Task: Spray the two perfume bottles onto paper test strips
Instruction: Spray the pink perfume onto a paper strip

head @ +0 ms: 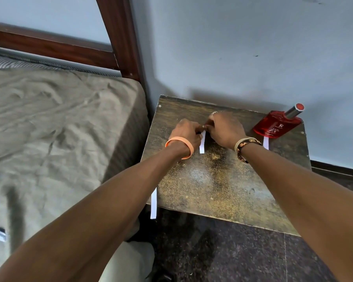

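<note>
A red perfume bottle (277,124) with a silver neck and red cap stands at the far right corner of a worn small table (222,180). A white paper strip (265,142) pokes out from under it. My left hand (186,132) and my right hand (225,129) meet near the table's far middle, both pinching the top end of another white test strip (202,142) that lies on the tabletop. A third strip (153,202) hangs off the table's left edge. Only one bottle shows; my hands may hide something behind them.
A bed with a rumpled beige sheet (59,129) and a dark wooden frame (120,37) stands close on the left. A pale wall (243,47) backs the table. Dark speckled floor (232,251) lies in front.
</note>
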`<move>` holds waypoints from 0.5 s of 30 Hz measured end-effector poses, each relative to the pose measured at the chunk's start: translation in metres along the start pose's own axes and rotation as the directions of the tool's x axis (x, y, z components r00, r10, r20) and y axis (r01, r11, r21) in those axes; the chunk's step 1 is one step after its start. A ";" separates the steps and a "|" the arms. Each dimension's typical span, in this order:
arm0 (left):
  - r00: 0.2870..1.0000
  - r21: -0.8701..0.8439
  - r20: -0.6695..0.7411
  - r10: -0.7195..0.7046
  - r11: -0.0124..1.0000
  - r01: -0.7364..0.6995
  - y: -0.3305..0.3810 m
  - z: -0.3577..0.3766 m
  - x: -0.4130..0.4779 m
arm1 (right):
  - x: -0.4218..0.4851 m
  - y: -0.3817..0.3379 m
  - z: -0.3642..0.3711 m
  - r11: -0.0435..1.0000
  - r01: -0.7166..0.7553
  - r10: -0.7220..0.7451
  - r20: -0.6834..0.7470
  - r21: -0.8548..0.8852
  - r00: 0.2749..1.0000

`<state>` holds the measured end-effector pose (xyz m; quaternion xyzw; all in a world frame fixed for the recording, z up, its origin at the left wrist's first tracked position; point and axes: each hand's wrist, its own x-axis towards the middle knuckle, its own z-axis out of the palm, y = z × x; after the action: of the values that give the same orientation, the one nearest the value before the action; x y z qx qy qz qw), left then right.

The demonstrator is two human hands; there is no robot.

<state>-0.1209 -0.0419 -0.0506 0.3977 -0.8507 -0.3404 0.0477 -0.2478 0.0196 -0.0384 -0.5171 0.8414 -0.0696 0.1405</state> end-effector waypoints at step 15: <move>0.998 -0.155 -0.041 -0.047 0.987 0.040 -0.002 0.000 -0.003 | -0.008 0.001 -0.003 0.998 0.000 0.001 -0.015 0.063 1.000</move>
<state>-0.1175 -0.0408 -0.0514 0.4188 -0.8117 -0.3970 0.0897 -0.2464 0.0269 -0.0348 -0.5118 0.8399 -0.1000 0.1502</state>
